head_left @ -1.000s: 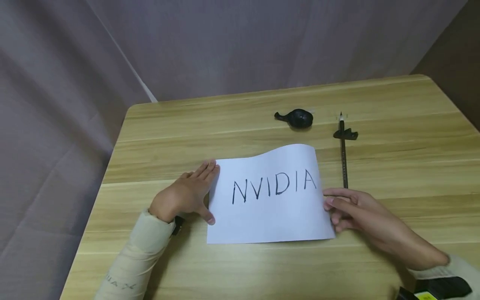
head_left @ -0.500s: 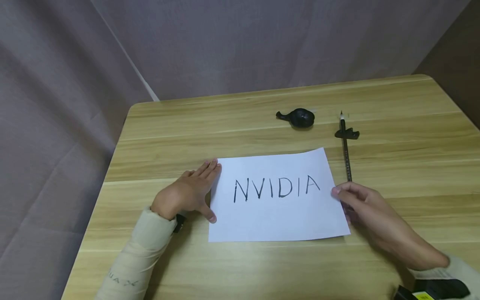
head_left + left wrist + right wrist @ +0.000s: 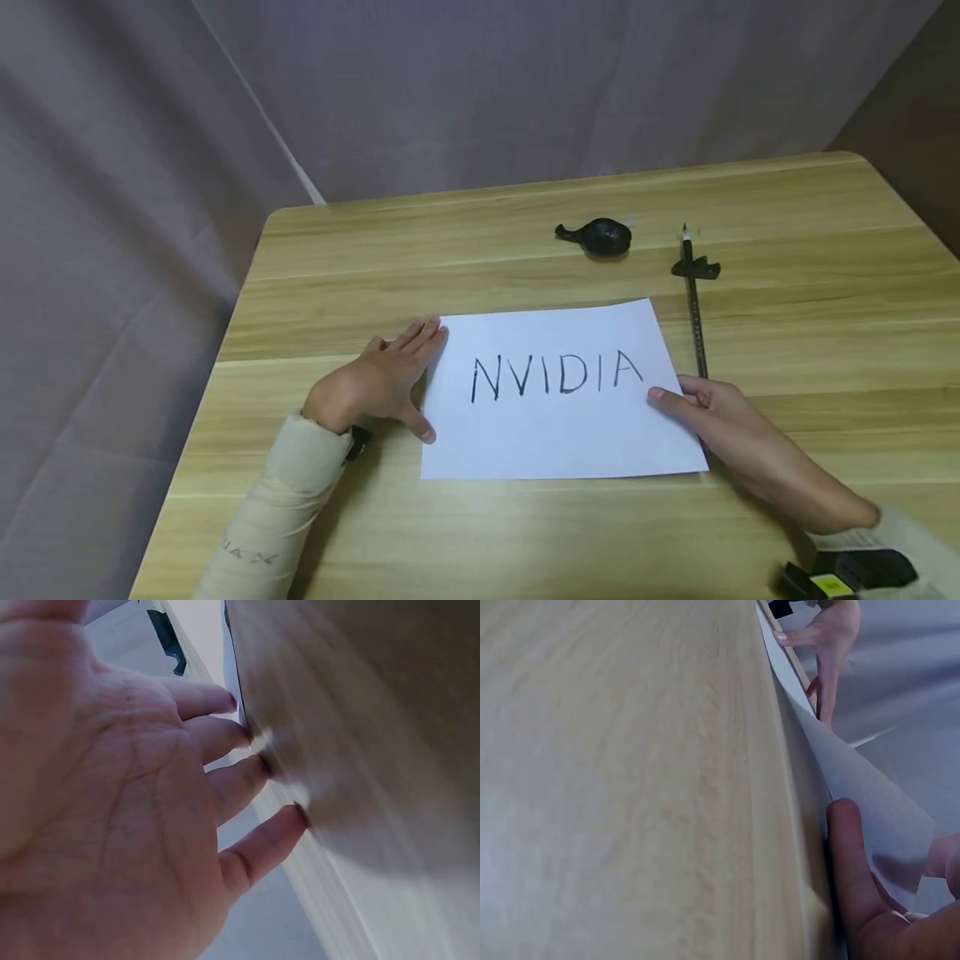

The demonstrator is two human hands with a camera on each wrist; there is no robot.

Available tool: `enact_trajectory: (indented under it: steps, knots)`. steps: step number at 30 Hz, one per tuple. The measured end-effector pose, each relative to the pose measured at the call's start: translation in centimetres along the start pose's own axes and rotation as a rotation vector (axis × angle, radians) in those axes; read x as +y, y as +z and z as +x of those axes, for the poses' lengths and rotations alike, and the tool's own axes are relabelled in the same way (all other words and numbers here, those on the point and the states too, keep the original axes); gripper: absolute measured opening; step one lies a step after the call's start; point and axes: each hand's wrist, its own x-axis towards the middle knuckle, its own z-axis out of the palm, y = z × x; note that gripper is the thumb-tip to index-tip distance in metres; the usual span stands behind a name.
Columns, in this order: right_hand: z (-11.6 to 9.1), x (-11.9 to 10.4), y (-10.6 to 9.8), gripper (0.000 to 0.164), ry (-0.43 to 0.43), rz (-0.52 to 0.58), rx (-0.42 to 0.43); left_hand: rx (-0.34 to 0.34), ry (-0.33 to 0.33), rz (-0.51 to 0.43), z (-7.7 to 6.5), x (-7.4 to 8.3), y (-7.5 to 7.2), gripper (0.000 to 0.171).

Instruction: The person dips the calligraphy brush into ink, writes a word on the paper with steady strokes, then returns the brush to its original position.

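A white sheet of paper [image 3: 555,437] lettered "NVIDIA" in black strokes lies on the wooden table. Along its left edge rests my left hand [image 3: 375,383], fingers spread and fairly straight, fingertips and thumb at the paper's margin. In the left wrist view its fingertips [image 3: 289,817] reach the tabletop. My right hand [image 3: 738,433] pinches the sheet's right edge, thumb on top and the other fingers mostly hidden underneath. The right wrist view has the paper [image 3: 870,795] bending up off the table between thumb and fingers on that side.
Beyond the sheet sits a black, gourd-like object with a narrow neck [image 3: 604,238]. A writing brush [image 3: 695,321] leans on a small dark brush rest [image 3: 697,267] close to my right hand. Grey curtains [image 3: 465,92] hang behind the table [image 3: 360,533].
The sheet's right side, bowed upward earlier, has flattened out and stretched to the right. My right thumb has moved inward onto its face. The left hand has stayed at the left edge.
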Motion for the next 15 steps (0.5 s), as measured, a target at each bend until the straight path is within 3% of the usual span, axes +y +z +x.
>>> enact_trajectory:
  steps: [8,15]
  knots:
    - [0.3,0.2,0.1,0.067,-0.048,-0.103,0.04,0.079,0.038,-0.048,-0.4,-1.2,1.0,0.139]
    - [-0.5,-0.4,-0.3,0.062,-0.131,-0.44,0.138,0.16,0.083,-0.084,-1.5,-1.9,2.4,0.126]
